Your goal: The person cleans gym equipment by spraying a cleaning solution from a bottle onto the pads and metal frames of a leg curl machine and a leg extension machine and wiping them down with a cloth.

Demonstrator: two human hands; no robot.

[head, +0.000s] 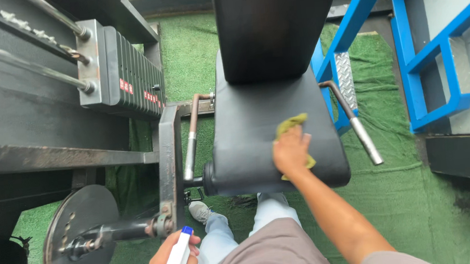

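Disc (80,236), far left: round dark plate on the machine's pivot, well clear of your wiping; leave it be. Weight stack (128,82), upper left: no contact. Left hand (173,262), bottom edge: fingers wrapped tight round the bottle (177,257), white with a blue tip, held low beside your knee; keep the nozzle turned away from your trousers. Left handle (190,141): bare metal bar beside the seat, untouched. Seat (246,131), centre: black pad below the upright backrest (270,21). Right hand (291,151): palm flat, fingers together, pressing the cloth (292,123) onto the seat's right front part. The olive cloth shows above and below your fingers; spread it flatter, I judge, and overlap each pass out to the rim. Right handle (360,132): just beside the pad, apart from your hand.
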